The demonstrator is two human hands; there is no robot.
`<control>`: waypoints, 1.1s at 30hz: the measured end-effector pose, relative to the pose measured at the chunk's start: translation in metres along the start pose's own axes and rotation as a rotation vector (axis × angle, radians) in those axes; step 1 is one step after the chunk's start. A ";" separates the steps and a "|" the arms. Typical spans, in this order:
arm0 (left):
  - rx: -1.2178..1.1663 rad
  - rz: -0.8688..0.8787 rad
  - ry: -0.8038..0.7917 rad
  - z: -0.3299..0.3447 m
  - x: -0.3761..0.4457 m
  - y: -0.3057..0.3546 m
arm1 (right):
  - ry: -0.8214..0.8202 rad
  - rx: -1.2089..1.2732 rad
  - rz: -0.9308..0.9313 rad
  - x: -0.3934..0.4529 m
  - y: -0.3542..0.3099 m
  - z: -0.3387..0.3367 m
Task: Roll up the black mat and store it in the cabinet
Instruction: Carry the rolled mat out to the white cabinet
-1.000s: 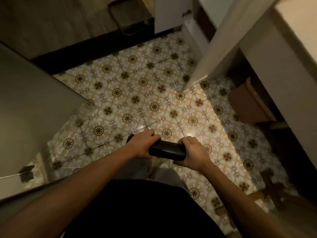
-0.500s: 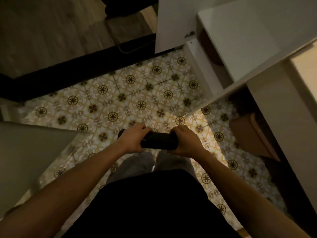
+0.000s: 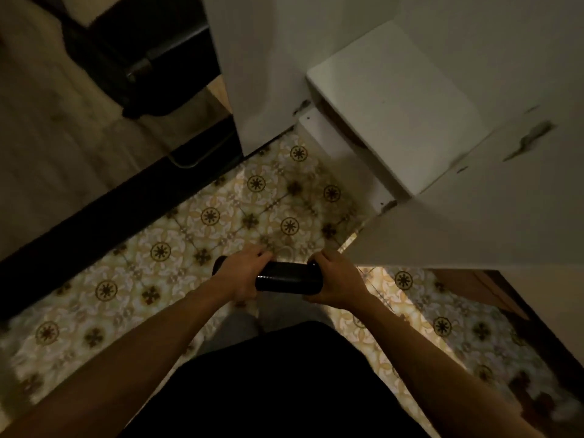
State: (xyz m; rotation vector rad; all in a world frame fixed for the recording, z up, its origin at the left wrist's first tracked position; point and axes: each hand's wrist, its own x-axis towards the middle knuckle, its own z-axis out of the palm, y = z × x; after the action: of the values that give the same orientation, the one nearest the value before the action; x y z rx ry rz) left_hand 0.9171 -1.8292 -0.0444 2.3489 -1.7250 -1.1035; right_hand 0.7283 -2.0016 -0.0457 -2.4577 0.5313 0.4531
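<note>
No writing, brand or label can be read anywhere in the dim, slightly blurred head view. The black mat point(image 3: 287, 277) is already rolled into a tight cylinder and lies crosswise in front of the person's body, held in the air above the patterned tile floor point(image 3: 208, 216). The left hand point(image 3: 245, 273) wraps one end, its grip curled shut around the roll, with a short stub of the mat showing past the knuckles on the outer side. The right hand point(image 3: 336, 279) wraps the other end in the same way, fingers folded over the top and thumb underneath. The bare middle of the roll shows between the two hands. The white cabinet point(image 3: 410, 99) stands ahead and to the right, and its open door point(image 3: 474, 222) hangs just beside the right hand. A dark threshold strip point(image 3: 120, 213) crosses the floor on the left.
</note>
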 end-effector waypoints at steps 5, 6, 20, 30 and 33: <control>0.168 0.096 -0.073 -0.065 0.080 -0.021 | 0.055 0.081 0.128 0.052 0.018 -0.036; 0.178 0.114 -0.075 -0.075 0.093 -0.026 | 0.069 0.086 0.147 0.062 0.021 -0.043; 0.250 0.348 -0.190 -0.187 0.282 -0.079 | 0.143 0.193 0.384 0.198 0.074 -0.118; 0.359 0.503 -0.293 -0.184 0.505 -0.159 | 0.201 0.156 0.526 0.366 0.172 -0.067; 0.406 0.526 -0.284 -0.136 0.568 -0.199 | 0.187 0.107 0.495 0.420 0.225 -0.020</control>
State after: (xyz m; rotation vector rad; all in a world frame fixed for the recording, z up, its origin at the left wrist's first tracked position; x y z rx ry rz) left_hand 1.2334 -2.2819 -0.3196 1.7624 -2.6769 -1.1031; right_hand 0.9900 -2.2963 -0.3143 -2.2641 1.2220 0.3739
